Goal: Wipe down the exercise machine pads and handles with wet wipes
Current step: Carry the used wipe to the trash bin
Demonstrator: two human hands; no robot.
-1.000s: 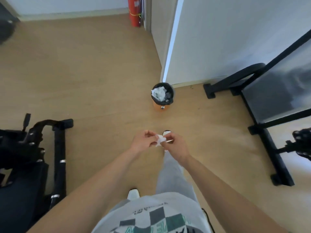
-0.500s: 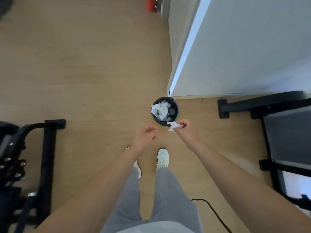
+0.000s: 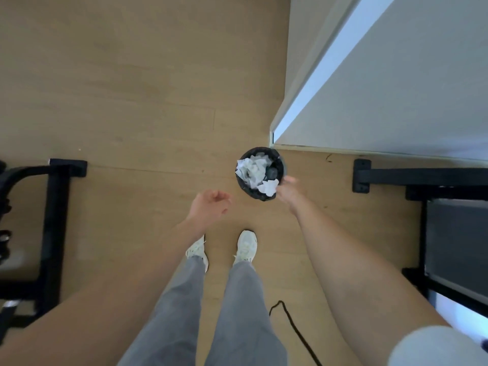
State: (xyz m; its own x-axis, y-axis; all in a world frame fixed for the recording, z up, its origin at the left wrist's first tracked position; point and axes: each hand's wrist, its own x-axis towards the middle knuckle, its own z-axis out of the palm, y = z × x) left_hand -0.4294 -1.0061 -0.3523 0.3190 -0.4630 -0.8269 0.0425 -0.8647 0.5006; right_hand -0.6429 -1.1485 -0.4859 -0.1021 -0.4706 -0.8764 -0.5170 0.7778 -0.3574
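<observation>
A small round bin with a black liner (image 3: 253, 192) stands on the wooden floor at the foot of a wall corner, holding several crumpled white wipes (image 3: 250, 169). My right hand (image 3: 290, 191) reaches over the bin's near right rim and pinches a used, crumpled white wipe (image 3: 269, 187) at its fingertips, just above the opening. My left hand (image 3: 210, 204) hovers left of the bin, fingers loosely curled, holding nothing.
A black exercise machine frame (image 3: 54, 220) stands on the floor at the left. At the right is a treadmill-like machine (image 3: 454, 233) with a black base bar (image 3: 422, 177). A black cable (image 3: 290, 320) lies by my right foot. The white wall corner (image 3: 277, 128) rises behind the bin.
Both hands held the wipe together at first. My left hand let go, and my right hand carried the wipe forward over the bin as I stepped closer.
</observation>
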